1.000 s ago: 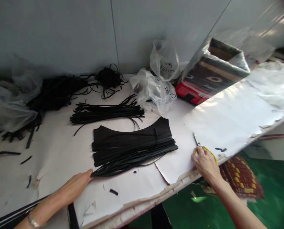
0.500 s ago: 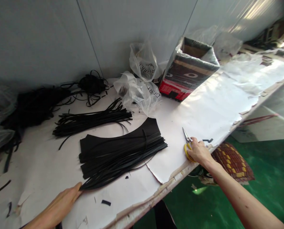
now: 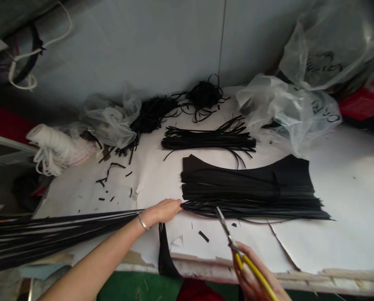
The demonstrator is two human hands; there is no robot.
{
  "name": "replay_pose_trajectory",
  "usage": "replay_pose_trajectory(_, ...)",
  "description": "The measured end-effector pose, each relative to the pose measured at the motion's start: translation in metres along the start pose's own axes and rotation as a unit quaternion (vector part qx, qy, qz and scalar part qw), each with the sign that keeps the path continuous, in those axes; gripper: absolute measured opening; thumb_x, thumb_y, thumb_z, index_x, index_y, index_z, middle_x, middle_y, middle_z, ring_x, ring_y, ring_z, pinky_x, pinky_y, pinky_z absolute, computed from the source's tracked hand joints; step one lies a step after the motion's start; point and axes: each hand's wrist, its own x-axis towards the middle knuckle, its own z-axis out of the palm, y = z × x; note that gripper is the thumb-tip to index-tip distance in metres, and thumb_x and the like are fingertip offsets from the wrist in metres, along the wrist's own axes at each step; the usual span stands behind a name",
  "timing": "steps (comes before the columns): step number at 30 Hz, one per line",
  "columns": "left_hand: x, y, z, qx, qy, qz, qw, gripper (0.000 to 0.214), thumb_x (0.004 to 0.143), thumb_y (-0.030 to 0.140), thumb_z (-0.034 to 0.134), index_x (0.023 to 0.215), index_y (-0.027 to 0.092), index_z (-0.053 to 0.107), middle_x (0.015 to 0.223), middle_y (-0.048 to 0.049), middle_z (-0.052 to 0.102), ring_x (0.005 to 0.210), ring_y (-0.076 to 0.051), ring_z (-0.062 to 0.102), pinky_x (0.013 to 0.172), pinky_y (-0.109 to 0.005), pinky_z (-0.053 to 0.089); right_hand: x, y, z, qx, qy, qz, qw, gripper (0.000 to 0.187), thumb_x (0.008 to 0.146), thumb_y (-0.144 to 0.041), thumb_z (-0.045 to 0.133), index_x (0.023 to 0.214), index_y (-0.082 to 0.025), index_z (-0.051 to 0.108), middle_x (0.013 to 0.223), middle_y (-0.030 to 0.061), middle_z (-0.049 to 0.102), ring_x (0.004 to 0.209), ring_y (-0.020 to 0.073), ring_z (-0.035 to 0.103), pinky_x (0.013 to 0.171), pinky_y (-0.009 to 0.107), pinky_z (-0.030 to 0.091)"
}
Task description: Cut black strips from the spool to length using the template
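My left hand (image 3: 165, 210), with a bracelet at the wrist, is closed around a bundle of thin black strips (image 3: 249, 207). The strips run right from my fist over a black sheet (image 3: 281, 167) with a curved upper edge. Long black strips (image 3: 64, 234) stretch from behind the hand to the left edge. In my right hand (image 3: 252, 271) are scissors with yellow handles (image 3: 256, 274). Their blades (image 3: 224, 223) point up and left, with the tip by the bundle's lower edge. A hanging bunch of strips (image 3: 165, 255) drops over the table edge.
Behind the sheet lies another bundle of black strips (image 3: 208, 140). Plastic bags (image 3: 290, 108) and tangled black strips (image 3: 206, 95) line the wall. A white cord spool (image 3: 50, 140) stands left. Small black scraps (image 3: 203, 236) dot the white table covering (image 3: 347, 246).
The view has swung left. My right hand has lifted the scissors off the table and brought them left beside the strip bundle. My left hand still grips the bundle's left end.
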Motion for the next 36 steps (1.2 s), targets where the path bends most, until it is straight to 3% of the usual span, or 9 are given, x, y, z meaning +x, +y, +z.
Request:
replay_pose_trajectory(2,0.001,-0.003,-0.002,-0.012,-0.001,0.009,1.0,0.033,0.097,0.031,0.035,0.102,0.01,0.06,0.093,-0.0189,0.071,0.091,-0.03,0.068,0.07,-0.032,0.046,0.004,-0.003,0.048,-0.01,-0.039,0.016,0.999,0.077,0.069,-0.078,0.059,0.122,-0.024,0.049,0.06,-0.0057,0.039,0.042,0.0069,0.032,0.04,0.02,0.026)
replay_pose_trajectory(5,0.004,-0.01,-0.003,-0.031,-0.004,0.023,0.999,0.032,0.096,0.032,0.038,0.1,0.011,0.062,0.095,-0.0168,0.071,0.09,-0.027,0.068,0.071,-0.03,0.046,0.011,-0.012,0.086,-0.044,-0.056,0.027,0.997,0.072,0.07,-0.078,0.057,0.115,-0.023,0.051,0.06,-0.0052,0.039,0.047,0.009,0.036,0.042,0.02,0.031)
replay_pose_trajectory(9,0.007,-0.016,-0.002,-0.06,-0.013,0.04,0.997,0.03,0.094,0.031,0.039,0.095,0.012,0.063,0.095,-0.0149,0.07,0.085,-0.024,0.066,0.071,-0.029,0.045,0.022,-0.016,0.107,-0.078,-0.027,0.051,0.995,0.067,0.072,-0.08,0.054,0.11,-0.025,0.052,0.073,-0.0002,0.049,0.056,0.0132,0.047,0.048,0.023,0.039)
replay_pose_trajectory(13,0.008,-0.021,0.0,-0.102,-0.026,0.065,0.992,0.028,0.093,0.032,0.04,0.086,0.014,0.061,0.085,-0.0093,0.067,0.075,-0.019,0.06,0.066,-0.027,0.041,0.033,-0.019,0.124,-0.085,-0.054,0.083,0.991,0.07,0.075,-0.081,0.047,0.115,-0.024,0.046,0.062,-0.0048,0.045,0.048,0.0125,0.045,0.043,0.022,0.036)
replay_pose_trajectory(17,0.01,-0.027,-0.002,-0.18,-0.066,0.085,0.978,0.026,0.09,0.029,0.042,0.069,0.017,0.052,0.064,0.0003,0.052,0.059,-0.012,0.046,0.055,-0.024,0.035,0.042,-0.022,0.131,-0.099,-0.053,0.093,0.989,0.076,0.073,-0.084,0.044,0.118,-0.023,0.041,0.058,-0.0062,0.046,0.047,0.0144,0.049,0.041,0.022,0.038)
replay_pose_trajectory(20,0.009,-0.028,-0.005,-0.236,-0.101,0.08,0.963,0.026,0.088,0.028,0.04,0.066,0.018,0.047,0.059,0.0034,0.044,0.052,-0.01,0.04,0.05,-0.024,0.033,0.043,-0.025,0.132,-0.117,-0.06,0.094,0.987,0.076,0.073,-0.085,0.042,0.118,-0.023,0.041,0.056,-0.0057,0.046,0.049,0.0157,0.051,0.04,0.022,0.039)
replay_pose_trajectory(25,0.003,-0.027,-0.01,-0.405,-0.163,0.02,0.9,0.015,0.084,0.027,0.046,0.075,0.017,0.052,0.069,0.0029,0.049,0.057,-0.009,0.044,0.056,-0.023,0.037,0.038,-0.032,0.136,-0.131,-0.052,0.083,0.986,0.072,0.075,-0.083,0.043,0.115,-0.023,0.042,0.061,-0.005,0.046,0.051,0.0161,0.053,0.038,0.021,0.039)
replay_pose_trajectory(31,0.003,-0.037,-0.007,-0.517,-0.223,0.053,0.825,0.02,0.075,0.034,0.059,0.07,0.016,0.052,0.058,0.0067,0.04,0.05,-0.007,0.033,0.051,-0.022,0.027,0.039,-0.035,0.142,-0.16,-0.046,0.081,0.983,0.071,0.073,-0.083,0.041,0.113,-0.024,0.039,0.073,-0.0022,0.051,0.05,0.0129,0.05,0.038,0.021,0.039)
replay_pose_trajectory(36,0.011,-0.049,-0.003,-0.577,-0.298,0.07,0.757,0.03,0.07,0.04,0.07,0.072,0.015,0.054,0.053,0.0086,0.034,0.046,-0.006,0.026,0.047,-0.021,0.02,0.045,-0.03,0.142,-0.189,-0.042,0.07,0.979,0.069,0.075,-0.082,0.041,0.113,-0.024,0.041,0.071,-0.0028,0.05,0.046,0.0112,0.045,0.039,0.022,0.037)
